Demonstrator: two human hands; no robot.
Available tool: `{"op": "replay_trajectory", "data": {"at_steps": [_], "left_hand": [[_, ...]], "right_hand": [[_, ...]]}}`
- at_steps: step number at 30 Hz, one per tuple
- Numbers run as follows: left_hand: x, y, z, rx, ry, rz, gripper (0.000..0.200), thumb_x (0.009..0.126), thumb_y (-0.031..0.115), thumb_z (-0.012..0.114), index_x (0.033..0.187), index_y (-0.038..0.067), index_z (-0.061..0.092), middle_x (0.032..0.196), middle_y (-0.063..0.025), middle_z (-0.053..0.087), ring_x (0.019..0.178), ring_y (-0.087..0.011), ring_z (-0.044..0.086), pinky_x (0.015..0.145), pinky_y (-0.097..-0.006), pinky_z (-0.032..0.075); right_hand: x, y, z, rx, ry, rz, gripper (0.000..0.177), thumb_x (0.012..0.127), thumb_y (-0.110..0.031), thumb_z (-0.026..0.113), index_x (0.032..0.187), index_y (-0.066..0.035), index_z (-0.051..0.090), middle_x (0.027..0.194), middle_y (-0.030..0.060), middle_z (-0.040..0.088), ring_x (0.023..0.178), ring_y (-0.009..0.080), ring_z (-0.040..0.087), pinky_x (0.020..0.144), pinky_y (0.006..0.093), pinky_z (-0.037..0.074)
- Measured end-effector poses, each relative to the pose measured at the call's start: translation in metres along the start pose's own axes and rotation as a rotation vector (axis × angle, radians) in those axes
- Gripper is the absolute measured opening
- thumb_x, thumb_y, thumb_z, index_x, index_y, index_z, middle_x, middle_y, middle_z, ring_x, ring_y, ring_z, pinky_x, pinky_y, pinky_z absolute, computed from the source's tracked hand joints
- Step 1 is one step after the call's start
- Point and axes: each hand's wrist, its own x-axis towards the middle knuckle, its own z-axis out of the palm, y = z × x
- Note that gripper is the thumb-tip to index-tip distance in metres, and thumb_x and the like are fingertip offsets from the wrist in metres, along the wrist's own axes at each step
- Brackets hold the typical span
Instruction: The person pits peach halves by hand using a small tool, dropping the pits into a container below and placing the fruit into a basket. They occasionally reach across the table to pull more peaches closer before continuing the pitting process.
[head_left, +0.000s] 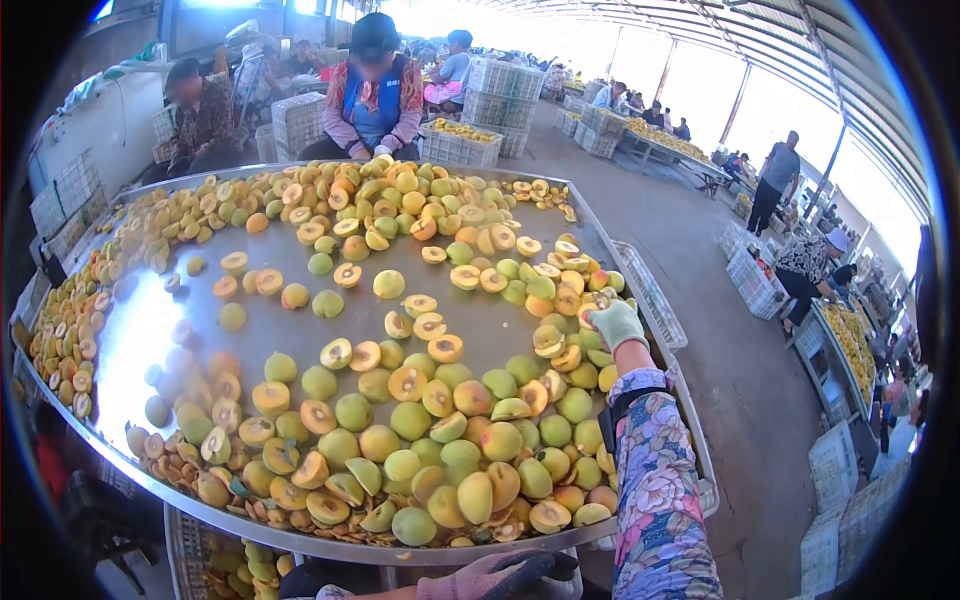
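Fruit (409, 421) is crowding the counter (275, 335), whole and halved. Right hand (617, 324) is reaching among pieces by the right edge, seemingly mid-pick, calling for light fingertips; I'm not telling its grip, nor the left hand's (490, 578), lying below.

A wide table (285, 345) fills the centre of the frame, fruit (410, 420) heaped around its edges and sparser in the middle. Beyond its far rim, at upper centre, stand stacked crates (505, 80). A long crate (652, 292) lies along its right side; another fruit-laden table (828, 347) stands at the right.
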Motion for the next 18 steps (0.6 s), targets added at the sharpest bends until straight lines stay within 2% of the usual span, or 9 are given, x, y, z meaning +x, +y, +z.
{"op": "replay_trajectory", "data": {"at_steps": [2,3,7,9,11,13,14,17,18], "left_hand": [[0.000,0.008,0.004,-0.102,0.002,-0.108,0.040,0.101,0.036,0.052,0.121,0.004,0.065,0.112,-0.0047,0.067,0.102,-0.0147,0.061,0.093,-0.0309,0.048],[0.001,0.005,0.005,-0.101,-0.005,-0.105,0.040,0.101,0.036,0.052,0.121,0.004,0.065,0.112,-0.0047,0.067,0.102,-0.0147,0.061,0.093,-0.0309,0.048],[0.001,-0.004,0.008,-0.076,0.006,-0.019,0.045,0.102,0.040,0.048,0.117,0.001,0.065,0.106,-0.0084,0.068,0.097,-0.0170,0.063,0.087,-0.0314,0.051],[0.008,-0.024,-0.009,-0.232,-0.028,0.052,0.049,0.102,0.037,0.050,0.136,0.001,0.050,0.126,-0.0101,0.059,0.098,-0.0197,0.064,0.089,-0.0341,0.052],[0.014,-0.026,-0.017,-0.158,0.050,0.159,0.052,0.101,0.038,0.052,0.139,0.003,0.048,0.126,-0.0098,0.059,0.095,-0.0205,0.065,0.084,-0.0335,0.054],[0.003,0.002,-0.018,-0.228,0.309,0.160,0.060,0.100,0.033,0.050,0.147,0.000,0.032,0.134,-0.0160,0.054,0.109,-0.0226,0.063,0.096,-0.0355,0.049],[0.003,0.004,-0.020,-0.223,0.299,0.156,0.060,0.100,0.033,0.050,0.147,0.000,0.032,0.134,-0.0160,0.054,0.109,-0.0226,0.063,0.096,-0.0355,0.049],[0.007,0.006,-0.024,-0.336,0.382,0.173,0.067,0.093,0.021,0.064,0.147,0.000,0.029,0.132,-0.0159,0.054,0.111,-0.0233,0.061,0.093,-0.0350,0.051],[0.003,0.006,-0.021,-0.080,0.243,0.325,0.069,0.090,0.013,0.067,0.146,0.001,0.029,0.131,-0.0154,0.054,0.112,-0.0233,0.060,0.092,-0.0354,0.051]], "right_hand": [[-0.018,-0.010,-0.020,0.408,-0.231,0.127,0.039,0.078,-0.028,0.074,0.104,-0.001,0.060,0.063,0.0108,0.062,0.053,0.0242,0.062,0.050,0.0404,0.050],[-0.029,-0.013,-0.018,0.536,-0.148,0.061,0.032,0.078,-0.021,0.075,0.095,-0.001,0.057,0.062,0.0086,0.059,0.047,0.0190,0.057,0.042,0.0373,0.046],[-0.069,-0.018,-0.025,0.467,-0.072,-0.110,0.036,0.075,-0.019,0.078,0.098,-0.001,0.056,0.067,0.0104,0.062,0.050,0.0198,0.060,0.044,0.0373,0.047],[-0.116,-0.029,-0.058,0.367,-0.205,-0.139,0.038,0.074,-0.019,0.080,0.097,0.000,0.056,0.065,0.0098,0.061,0.049,0.0176,0.059,0.043,0.0318,0.047],[-0.163,-0.025,-0.073,0.460,-0.280,-0.262,0.034,0.077,-0.016,0.079,0.098,-0.002,0.055,0.066,0.0073,0.060,0.049,0.0113,0.057,0.042,0.0280,0.045],[-0.236,-0.053,-0.116,0.589,-0.457,-0.163,0.037,0.078,-0.019,0.079,0.100,-0.002,0.055,0.071,0.0038,0.059,0.056,0.0090,0.058,0.045,0.0264,0.047],[-0.266,-0.062,-0.131,0.613,-0.538,-0.154,0.038,0.079,-0.021,0.080,0.102,-0.002,0.056,0.072,0.0026,0.059,0.058,0.0081,0.058,0.046,0.0258,0.047],[-0.336,-0.068,-0.135,0.652,-0.689,-0.083,0.048,0.079,-0.025,0.081,0.113,0.000,0.059,0.087,0.0056,0.063,0.064,0.0094,0.060,0.055,0.0257,0.051],[-0.357,-0.069,-0.119,0.731,-0.571,-0.161,0.038,0.082,-0.017,0.077,0.111,-0.001,0.059,0.083,0.0047,0.062,0.062,0.0081,0.060,0.055,0.0243,0.051]]}}
